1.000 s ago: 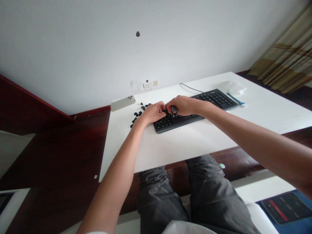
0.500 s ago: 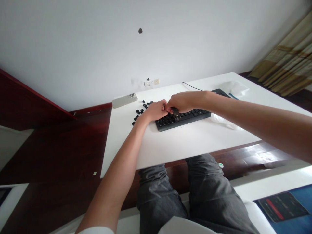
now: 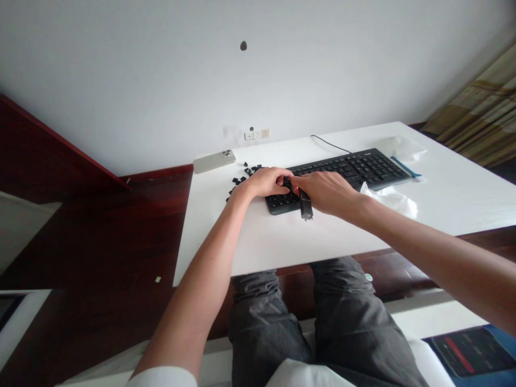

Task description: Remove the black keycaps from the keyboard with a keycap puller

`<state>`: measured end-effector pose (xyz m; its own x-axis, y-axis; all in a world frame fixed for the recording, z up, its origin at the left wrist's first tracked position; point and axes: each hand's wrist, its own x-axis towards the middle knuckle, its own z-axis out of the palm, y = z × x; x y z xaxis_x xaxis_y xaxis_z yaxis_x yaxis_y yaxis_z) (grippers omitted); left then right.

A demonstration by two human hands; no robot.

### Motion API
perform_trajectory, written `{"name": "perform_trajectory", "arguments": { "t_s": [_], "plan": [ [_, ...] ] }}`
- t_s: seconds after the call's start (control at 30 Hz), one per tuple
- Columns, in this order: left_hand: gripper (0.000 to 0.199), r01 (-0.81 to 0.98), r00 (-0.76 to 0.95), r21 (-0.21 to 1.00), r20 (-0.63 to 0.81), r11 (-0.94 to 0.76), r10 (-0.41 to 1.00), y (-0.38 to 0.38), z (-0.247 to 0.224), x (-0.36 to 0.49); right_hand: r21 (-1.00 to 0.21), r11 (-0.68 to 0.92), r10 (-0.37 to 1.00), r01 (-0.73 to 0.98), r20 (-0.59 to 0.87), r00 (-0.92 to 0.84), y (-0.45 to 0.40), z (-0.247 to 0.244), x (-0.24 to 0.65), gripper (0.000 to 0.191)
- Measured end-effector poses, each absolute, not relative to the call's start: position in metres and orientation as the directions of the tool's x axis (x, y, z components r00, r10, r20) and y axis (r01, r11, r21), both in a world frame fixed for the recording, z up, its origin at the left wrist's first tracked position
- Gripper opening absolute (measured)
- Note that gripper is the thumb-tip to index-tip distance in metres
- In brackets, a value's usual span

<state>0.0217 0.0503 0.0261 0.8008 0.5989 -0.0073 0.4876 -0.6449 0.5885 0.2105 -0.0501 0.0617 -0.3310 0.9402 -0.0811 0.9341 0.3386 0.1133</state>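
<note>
A black keyboard (image 3: pixel 350 169) lies on the white table, its left end partly under both hands. My left hand (image 3: pixel 268 183) rests over that end, thumb and fingers curved toward each other around a small dark spot; what they hold, if anything, is too small to make out. Closed around a dark flat tool (image 3: pixel 306 205), my right hand (image 3: pixel 322 189) touches the keyboard close to my left fingertips. The tool's lower end sticks out past the keyboard's front edge. Several loose black keycaps (image 3: pixel 249 171) lie beside the keyboard, left of and behind my left hand.
A phone (image 3: pixel 215 160) lies at the table's back left. Crumpled white tissue (image 3: pixel 391 200) sits by the keyboard's front right, and a blue brush-like stick (image 3: pixel 405 166) lies at its right end, near a clear plastic bag (image 3: pixel 403 148). A black cable (image 3: pixel 330 143) runs behind.
My right hand has moved lower and turned, with the tool now pointing toward the table's front. My left thumb and fingers have spread somewhat. The view has shifted slightly, showing more of the keyboard.
</note>
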Motion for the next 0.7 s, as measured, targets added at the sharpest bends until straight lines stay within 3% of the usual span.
{"name": "perform_trajectory", "arguments": {
  "t_s": [0.2, 0.37, 0.7],
  "plan": [
    [0.034, 0.472, 0.793, 0.611, 0.021, -0.635, 0.609, 0.055, 0.017, 0.025, 0.100, 0.374, 0.909, 0.922, 0.155, -0.386, -0.066, 0.023, 0.220, 0.032],
    [0.029, 0.498, 0.775, 0.599, 0.016, -0.627, 0.631, 0.053, 0.017, 0.026, -0.028, 0.449, 0.851, 0.893, 0.317, -0.418, -0.066, -0.007, 0.230, 0.030],
    [0.017, 0.551, 0.727, 0.540, 0.064, -0.636, 0.684, 0.040, 0.022, 0.033, -0.180, 0.501, 0.832, 0.847, 0.369, -0.414, -0.064, -0.011, 0.229, 0.024]
  ]
}}
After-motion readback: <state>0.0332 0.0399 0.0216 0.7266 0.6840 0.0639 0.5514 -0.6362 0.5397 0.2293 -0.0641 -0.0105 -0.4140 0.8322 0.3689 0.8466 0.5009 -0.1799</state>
